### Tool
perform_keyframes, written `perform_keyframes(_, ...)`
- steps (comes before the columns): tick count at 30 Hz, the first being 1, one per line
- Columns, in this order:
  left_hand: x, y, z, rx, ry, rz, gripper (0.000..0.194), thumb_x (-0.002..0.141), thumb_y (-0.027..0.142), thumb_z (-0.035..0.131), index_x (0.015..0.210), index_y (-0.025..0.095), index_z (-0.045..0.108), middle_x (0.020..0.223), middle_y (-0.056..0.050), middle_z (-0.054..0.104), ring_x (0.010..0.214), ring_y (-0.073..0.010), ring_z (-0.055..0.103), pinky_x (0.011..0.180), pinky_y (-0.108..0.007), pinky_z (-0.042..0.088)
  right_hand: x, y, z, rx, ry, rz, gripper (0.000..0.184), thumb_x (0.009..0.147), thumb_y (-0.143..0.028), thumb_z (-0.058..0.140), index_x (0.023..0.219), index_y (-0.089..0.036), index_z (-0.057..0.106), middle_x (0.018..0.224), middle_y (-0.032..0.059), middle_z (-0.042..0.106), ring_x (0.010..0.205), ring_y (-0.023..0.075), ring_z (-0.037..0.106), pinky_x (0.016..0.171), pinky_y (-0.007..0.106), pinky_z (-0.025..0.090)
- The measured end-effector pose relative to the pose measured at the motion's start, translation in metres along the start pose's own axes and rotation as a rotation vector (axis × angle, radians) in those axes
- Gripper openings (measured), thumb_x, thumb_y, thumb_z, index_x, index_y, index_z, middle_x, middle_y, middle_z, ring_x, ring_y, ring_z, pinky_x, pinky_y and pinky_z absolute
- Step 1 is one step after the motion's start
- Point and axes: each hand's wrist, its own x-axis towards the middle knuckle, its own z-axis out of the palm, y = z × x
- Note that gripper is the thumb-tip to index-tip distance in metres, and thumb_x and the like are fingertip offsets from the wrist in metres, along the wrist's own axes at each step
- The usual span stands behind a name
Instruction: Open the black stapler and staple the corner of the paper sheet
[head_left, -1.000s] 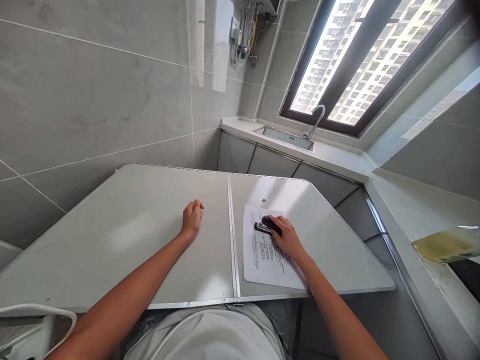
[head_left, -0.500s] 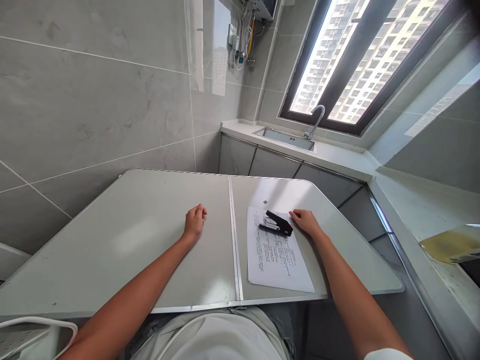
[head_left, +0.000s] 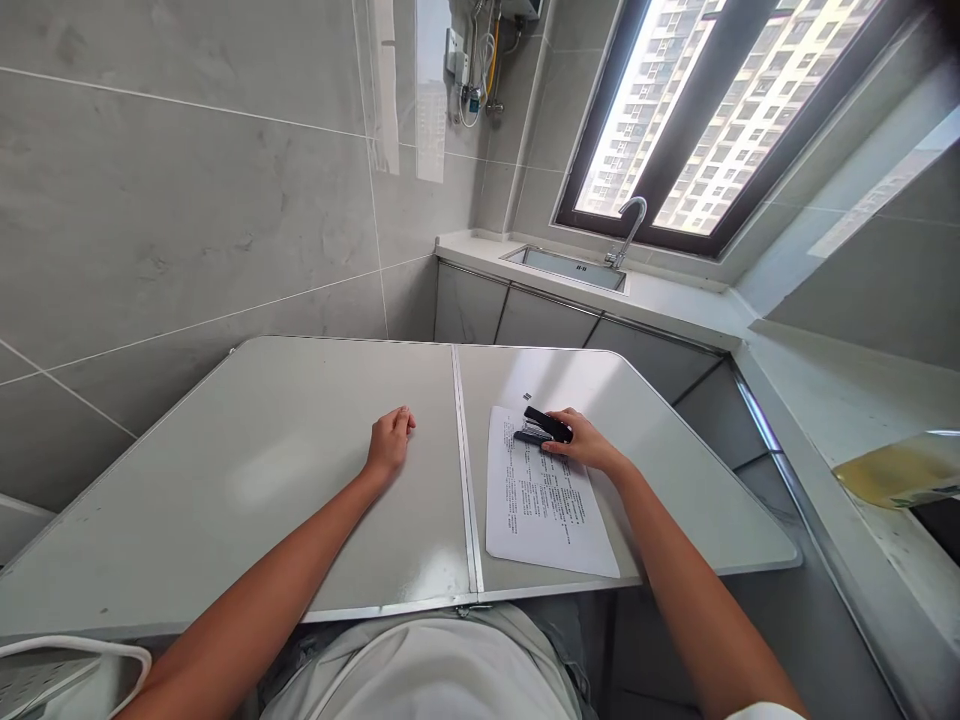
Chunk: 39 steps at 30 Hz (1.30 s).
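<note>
A black stapler (head_left: pixel 546 424) lies on a sheet of printed paper (head_left: pixel 551 520), on the right half of the folding table (head_left: pixel 337 400). Around the stapler's rear end my right hand (head_left: pixel 581 440) is closed, thumb on the near side and fingers on the far side. The stapler's jaws point left and stand apart. My left hand (head_left: pixel 391 438) rests on the left half of the table, fingers curled in; nothing shows in it. Whether there is more than one sheet under the stapler I cannot tell.
A metal seam (head_left: pixel 466 480) divides the table. Behind it runs a counter (head_left: pixel 675 305) with a sink (head_left: pixel 570 268) and faucet (head_left: pixel 628 230). A bottle of yellow liquid (head_left: pixel 900 470) is at the right. A white object with a cable (head_left: pixel 75 665) sits at the lower left.
My right hand has moved left from beside the paper onto the stapler and taken hold of its rear end. My left hand has stayed in place. The view has shifted slightly.
</note>
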Motion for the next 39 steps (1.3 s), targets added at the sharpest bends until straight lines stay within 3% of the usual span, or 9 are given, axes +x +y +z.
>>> perform_keyframes(4,0.0,0.0,0.0,0.012,-0.012,0.004,0.042,0.1,0.044,0.043,0.067,0.02,0.055,0.063,0.001,0.048,0.055,-0.0131,0.044,0.053,-0.026,0.033,-0.01,-0.011,0.008,0.028,0.006,-0.068,0.054,0.075,-0.041,0.085,0.12,-0.025,0.06,0.118,0.0059,0.06,0.099,0.0254,0.061,0.085,0.039,0.054)
perform_keyframes(11,-0.006,0.011,-0.001,0.136,-0.062,0.08,0.04,0.101,0.041,0.042,0.067,0.022,0.054,0.058,0.002,0.045,0.054,-0.0144,0.041,0.055,-0.027,0.03,-0.017,-0.008,-0.001,0.16,0.024,-0.168,0.036,0.093,-0.05,0.064,0.118,-0.025,0.063,0.116,0.0068,0.066,0.105,0.0262,0.063,0.089,0.041,0.052)
perform_keyframes(16,-0.046,0.031,0.027,0.458,-0.447,0.272,0.027,0.098,0.036,0.052,0.078,0.024,0.066,0.06,0.001,0.055,0.057,-0.0169,0.05,0.059,-0.028,0.037,0.009,0.014,-0.002,0.064,0.335,-0.128,0.028,0.099,-0.048,0.056,0.098,-0.024,0.068,0.104,0.0073,0.07,0.096,0.0256,0.064,0.085,0.042,0.053)
perform_keyframes(19,-0.076,0.039,0.054,0.635,-0.608,0.516,0.02,0.095,0.032,0.059,0.107,0.025,0.074,0.097,-0.008,0.072,0.095,-0.0251,0.065,0.085,-0.037,0.05,0.026,0.023,0.01,-0.014,0.343,-0.263,0.024,0.099,-0.046,0.057,0.096,-0.026,0.07,0.107,0.007,0.071,0.103,0.0276,0.064,0.092,0.046,0.053)
perform_keyframes(23,-0.098,0.039,0.073,0.748,-0.756,0.732,0.044,0.098,0.044,0.062,0.141,0.036,0.062,0.15,-0.013,0.053,0.141,-0.0389,0.044,0.113,-0.07,0.032,0.038,0.032,0.025,-0.13,0.252,-0.353,0.022,0.1,-0.045,0.058,0.104,-0.03,0.072,0.127,0.0062,0.068,0.119,0.0291,0.062,0.103,0.048,0.053)
perform_keyframes(27,-0.107,0.035,0.078,0.762,-0.858,0.716,0.05,0.098,0.051,0.061,0.146,0.037,0.058,0.158,-0.011,0.048,0.15,-0.0443,0.034,0.116,-0.08,0.02,0.044,0.042,0.035,-0.316,0.117,-0.299,0.034,0.104,-0.045,0.049,0.131,-0.033,0.066,0.154,0.0033,0.052,0.136,0.0283,0.054,0.114,0.048,0.047)
perform_keyframes(30,-0.118,0.034,0.081,0.727,-0.892,0.673,0.051,0.099,0.046,0.06,0.149,0.032,0.057,0.162,-0.009,0.045,0.154,-0.0461,0.025,0.12,-0.077,0.02,0.048,0.045,0.043,-0.384,0.075,-0.24,0.044,0.107,-0.042,0.04,0.149,-0.035,0.051,0.163,0.0035,0.042,0.144,0.03,0.048,0.12,0.059,0.037)
perform_keyframes(33,-0.13,0.033,0.081,0.672,-0.924,0.641,0.053,0.098,0.041,0.063,0.15,0.03,0.056,0.163,-0.009,0.044,0.156,-0.0453,0.023,0.121,-0.074,0.021,0.05,0.046,0.05,-0.421,0.044,-0.212,0.048,0.108,-0.04,0.035,0.155,-0.037,0.044,0.166,0.0041,0.038,0.151,0.032,0.039,0.119,0.072,0.028)
perform_keyframes(39,-0.13,0.035,0.076,0.586,-0.823,0.523,0.07,0.083,0.059,0.077,0.145,0.03,0.06,0.163,-0.015,0.042,0.155,-0.0401,0.031,0.126,-0.066,0.017,0.049,0.049,0.052,-0.474,0.061,-0.195,0.047,0.108,-0.04,0.036,0.154,-0.037,0.045,0.167,0.0048,0.035,0.152,0.0309,0.036,0.117,0.07,0.032)
